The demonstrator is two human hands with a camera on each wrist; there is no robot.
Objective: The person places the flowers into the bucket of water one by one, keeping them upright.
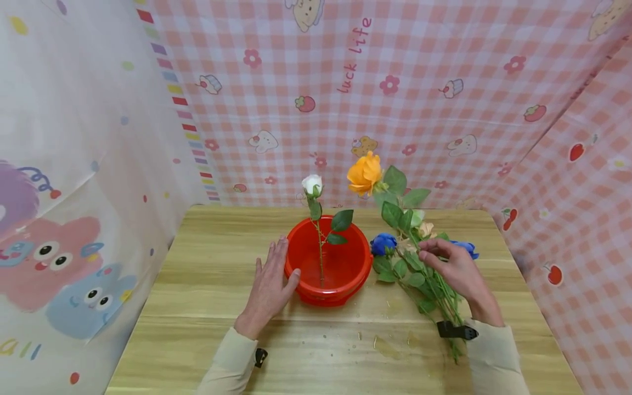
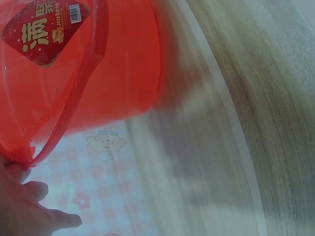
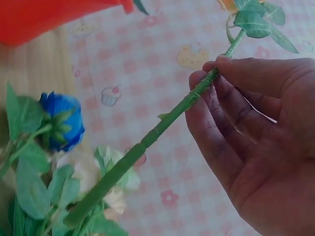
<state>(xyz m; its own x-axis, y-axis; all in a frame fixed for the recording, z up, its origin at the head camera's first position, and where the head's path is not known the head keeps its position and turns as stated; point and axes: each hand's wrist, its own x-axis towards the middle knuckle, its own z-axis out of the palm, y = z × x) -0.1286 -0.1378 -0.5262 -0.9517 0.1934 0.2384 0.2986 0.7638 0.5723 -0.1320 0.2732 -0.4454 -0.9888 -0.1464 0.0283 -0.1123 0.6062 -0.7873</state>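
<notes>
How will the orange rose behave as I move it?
The orange rose is probably fairly stiff, since its stem looks straight. It may twist, as the right hand only pinches that thin stem. Its spreading leaves could snag.

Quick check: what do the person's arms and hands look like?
The left sleeve and right sleeve are plain pale cream. A black wrist piece shows on the left, another on the right. The left hand and right hand are gloveless.

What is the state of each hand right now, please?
Left hand: open, touching the red bucket.
Right hand: closed, pinching the stem of the orange flower.
</notes>
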